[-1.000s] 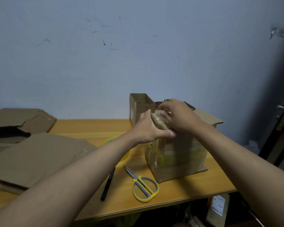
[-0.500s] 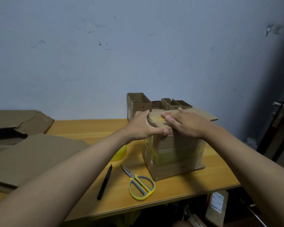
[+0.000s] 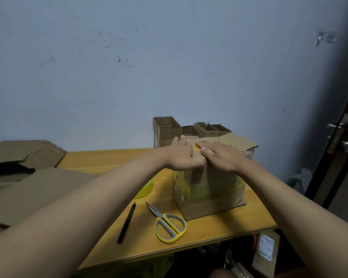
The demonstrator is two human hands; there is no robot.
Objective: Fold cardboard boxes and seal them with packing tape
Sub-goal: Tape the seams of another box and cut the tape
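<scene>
- Head view: the left hand (image 3: pixel 182 156) lay on the top near-left corner of the cardboard box (image 3: pixel 209 189), fingers extended over the top flap and the thumb lying along the front upper edge, gripping nothing.
- The right hand (image 3: pixel 222 155) rested palm down beside it on the same top, fingers straight and flat against the flap, fingertips pointing toward the left hand; the two hands touched or nearly touched at the front edge.
- The one box stood upright on the wooden table (image 3: pixel 219 227), near its right front part, with yellowish tape bands showing on its front face; a top flap jutted out at the far right.
- One pair of scissors (image 3: pixel 169 225) with yellow and grey handles lay just in front of the box, blades shut.
- One black pen (image 3: pixel 126 222) lay left of the scissors.
- One yellow roll (image 3: pixel 145 187), partly hidden by the left forearm, sat left of the box.
- Behind the box stood a cluster of small open boxes (image 3: pixel 191 129); four openings could be counted.
- Flat cardboard sheets (image 3: pixel 28 189) lay stacked on the left; their number could not be told.
</scene>
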